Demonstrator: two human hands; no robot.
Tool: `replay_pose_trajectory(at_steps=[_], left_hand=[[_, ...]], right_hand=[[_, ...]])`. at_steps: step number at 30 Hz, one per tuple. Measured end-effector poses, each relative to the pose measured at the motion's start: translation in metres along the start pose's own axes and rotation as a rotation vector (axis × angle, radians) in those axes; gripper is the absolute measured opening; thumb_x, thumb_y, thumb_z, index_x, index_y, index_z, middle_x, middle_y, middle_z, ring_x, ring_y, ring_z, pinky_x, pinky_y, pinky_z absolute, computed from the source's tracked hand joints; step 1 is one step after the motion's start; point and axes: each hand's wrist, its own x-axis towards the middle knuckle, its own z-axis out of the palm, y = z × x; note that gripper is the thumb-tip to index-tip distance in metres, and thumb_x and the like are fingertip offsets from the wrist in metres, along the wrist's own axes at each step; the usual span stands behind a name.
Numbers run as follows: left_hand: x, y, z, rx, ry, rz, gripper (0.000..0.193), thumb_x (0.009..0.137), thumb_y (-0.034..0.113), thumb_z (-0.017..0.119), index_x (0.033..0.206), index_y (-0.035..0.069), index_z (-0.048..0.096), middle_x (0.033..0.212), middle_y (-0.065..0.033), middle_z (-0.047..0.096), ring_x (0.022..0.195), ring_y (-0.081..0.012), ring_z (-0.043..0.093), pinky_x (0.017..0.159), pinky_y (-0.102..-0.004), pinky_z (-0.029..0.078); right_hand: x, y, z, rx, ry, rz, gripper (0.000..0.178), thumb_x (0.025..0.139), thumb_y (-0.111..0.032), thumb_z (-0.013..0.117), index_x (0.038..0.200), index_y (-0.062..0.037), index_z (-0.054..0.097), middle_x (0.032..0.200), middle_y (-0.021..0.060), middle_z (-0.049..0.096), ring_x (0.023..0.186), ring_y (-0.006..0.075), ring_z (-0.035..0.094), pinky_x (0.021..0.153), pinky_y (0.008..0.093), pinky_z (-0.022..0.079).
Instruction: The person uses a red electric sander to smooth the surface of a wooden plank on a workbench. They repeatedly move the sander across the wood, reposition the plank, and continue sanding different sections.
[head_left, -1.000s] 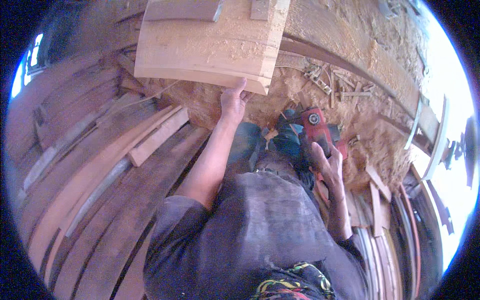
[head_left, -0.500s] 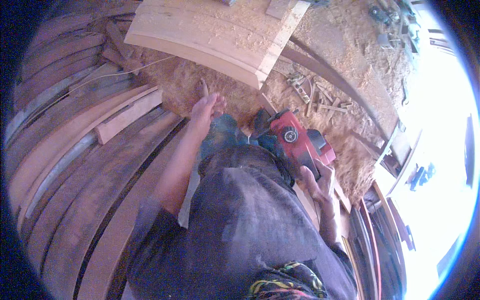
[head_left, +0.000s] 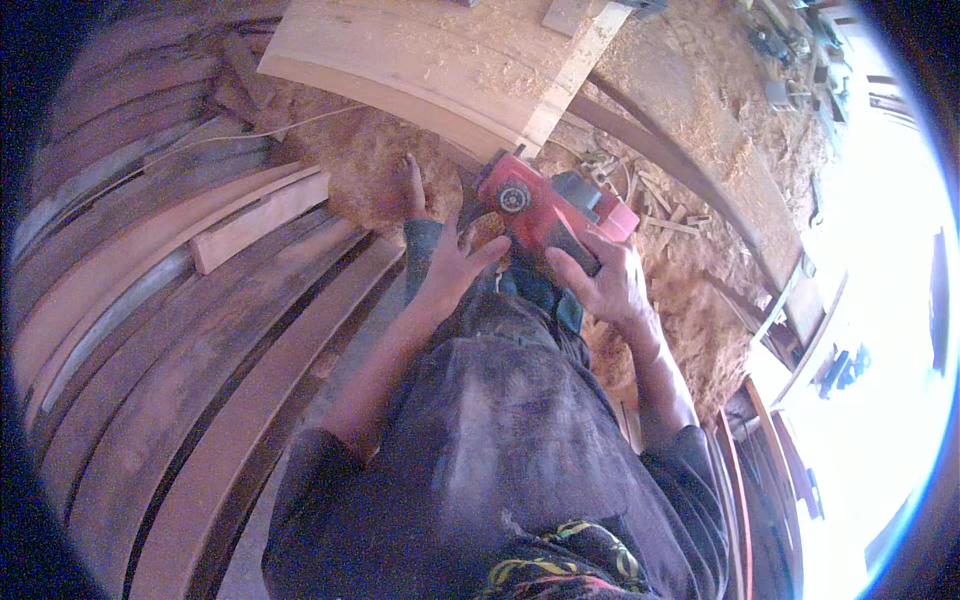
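Note:
A red electric hand planer [head_left: 545, 213] with a black knob and a dark rear handle is held in front of my body. My right hand [head_left: 605, 280] is wrapped round its rear handle. My left hand [head_left: 462, 262] is just left of the planer, fingers spread, with no grip on it; whether a fingertip touches the body, I cannot tell. Beyond the planer's front end lies a wide pale wooden board [head_left: 400, 75], sprinkled with shavings. The underside of the planer is hidden.
Long planks [head_left: 190, 400] are stacked along the left, with a short pale wood piece [head_left: 260, 222] on top. Sawdust covers the ground, where my bare foot [head_left: 413, 188] stands. Wood scraps [head_left: 670, 215] lie right of the planer. A thin cord [head_left: 250, 135] runs at the far left.
My right hand has brought the planer up and left, toward the board's near edge. The left hand has moved right and down, close to the planer, with its fingers now spread.

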Motion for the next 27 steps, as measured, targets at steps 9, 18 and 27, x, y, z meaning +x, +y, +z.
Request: replay_pose_trajectory(at_steps=[9,18,27], left_hand=[[0.017,0.048,0.018,0.113,0.001,0.170,0.122,0.080,0.028,0.099,0.164,-0.007,0.016,0.153,-0.0216,0.050,0.138,-0.0300,0.056,0.111,-0.0389,0.053],[0.023,0.053,0.012,-0.099,-0.056,0.026,0.146,0.077,0.028,0.099,0.172,0.006,-0.010,0.168,-0.0203,0.034,0.152,-0.0351,0.041,0.127,-0.0480,0.037],[0.044,0.023,-0.026,0.138,0.010,-0.100,0.135,0.076,0.030,0.101,0.169,-0.001,0.008,0.164,-0.0198,0.039,0.152,-0.0305,0.042,0.125,-0.0456,0.039]], right_hand=[[0.035,-0.009,-0.004,-0.104,-0.052,0.024,0.035,0.093,-0.037,0.080,0.099,-0.0020,0.079,0.077,0.0190,0.071,0.070,0.0336,0.075,0.066,0.0422,0.057],[0.040,-0.015,0.001,-0.119,-0.040,-0.014,0.040,0.090,-0.041,0.081,0.091,-0.0013,0.076,0.076,0.0205,0.070,0.066,0.0359,0.073,0.064,0.0441,0.056],[0.056,-0.022,0.014,-0.075,-0.062,-0.041,0.043,0.091,-0.043,0.080,0.095,-0.0006,0.077,0.076,0.0223,0.071,0.069,0.0373,0.075,0.063,0.0437,0.056]])
